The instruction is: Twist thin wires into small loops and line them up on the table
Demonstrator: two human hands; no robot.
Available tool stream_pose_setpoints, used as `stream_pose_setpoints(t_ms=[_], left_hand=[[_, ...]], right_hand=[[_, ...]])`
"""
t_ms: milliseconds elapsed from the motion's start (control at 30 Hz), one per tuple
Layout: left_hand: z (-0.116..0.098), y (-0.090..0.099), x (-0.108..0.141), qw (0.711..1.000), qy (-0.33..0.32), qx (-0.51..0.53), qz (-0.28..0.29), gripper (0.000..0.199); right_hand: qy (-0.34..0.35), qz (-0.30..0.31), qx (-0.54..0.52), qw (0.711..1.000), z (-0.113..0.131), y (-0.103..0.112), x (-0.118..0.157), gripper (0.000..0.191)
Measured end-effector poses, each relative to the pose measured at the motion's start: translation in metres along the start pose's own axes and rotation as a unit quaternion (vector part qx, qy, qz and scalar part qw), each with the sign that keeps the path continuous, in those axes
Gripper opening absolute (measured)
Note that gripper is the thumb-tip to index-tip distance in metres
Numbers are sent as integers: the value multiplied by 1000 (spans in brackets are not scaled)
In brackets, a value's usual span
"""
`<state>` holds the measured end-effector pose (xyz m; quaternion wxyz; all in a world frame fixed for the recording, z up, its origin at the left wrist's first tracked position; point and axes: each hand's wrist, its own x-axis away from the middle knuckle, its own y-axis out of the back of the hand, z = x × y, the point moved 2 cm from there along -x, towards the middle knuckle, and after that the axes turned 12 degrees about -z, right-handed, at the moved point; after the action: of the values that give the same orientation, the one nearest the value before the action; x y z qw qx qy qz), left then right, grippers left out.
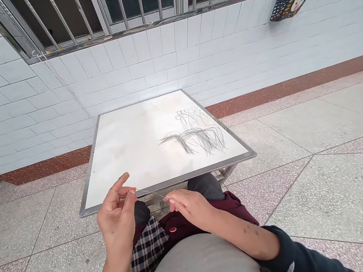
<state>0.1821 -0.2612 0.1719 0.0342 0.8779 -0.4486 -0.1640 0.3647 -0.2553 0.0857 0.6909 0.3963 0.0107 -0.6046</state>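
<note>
My left hand is raised over the near edge of the table, thumb and a finger pinched on one end of a thin wire-like strand, its index finger pointing up. Just right of it, my right hand pinches the same strand lower down, so a short length spans the gap between them. On the white tabletop, a spread bundle of thin dark strands lies at the right, bent over and fanned out. Behind that bundle rest several strands with looped ends.
The table has a grey metal rim and stands close to a white tiled wall. Barred windows run above. A patterned bag hangs from the bars at the right. My lap, with checked cloth, is below my hands.
</note>
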Motion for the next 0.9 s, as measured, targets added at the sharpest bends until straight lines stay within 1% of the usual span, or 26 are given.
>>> stream_pose_setpoints(t_ms=[133,200,333,533,700,900], left_hand=[[1,1,0,1000,0,1,-6,42],[1,0,1,1000,0,3,0,43],[1,-4,5,1000,1,4,19,42],[3,-6,8,1000,8,-5,29,42],[5,-5,7,999,0,-11,34,43],[3,-5,8,999,6,0,35,43]], right_hand=[[-20,-19,-20,999,1,4,-1,28],[-31,-31,-22,999,3,6,-3,26],[-47,-35,-17,998,7,4,-9,22],[-24,-32,-23,999,6,1,-8,25],[-20,-26,-45,998,7,1,-5,27],[-22,-42,-70,996,7,4,-6,26]])
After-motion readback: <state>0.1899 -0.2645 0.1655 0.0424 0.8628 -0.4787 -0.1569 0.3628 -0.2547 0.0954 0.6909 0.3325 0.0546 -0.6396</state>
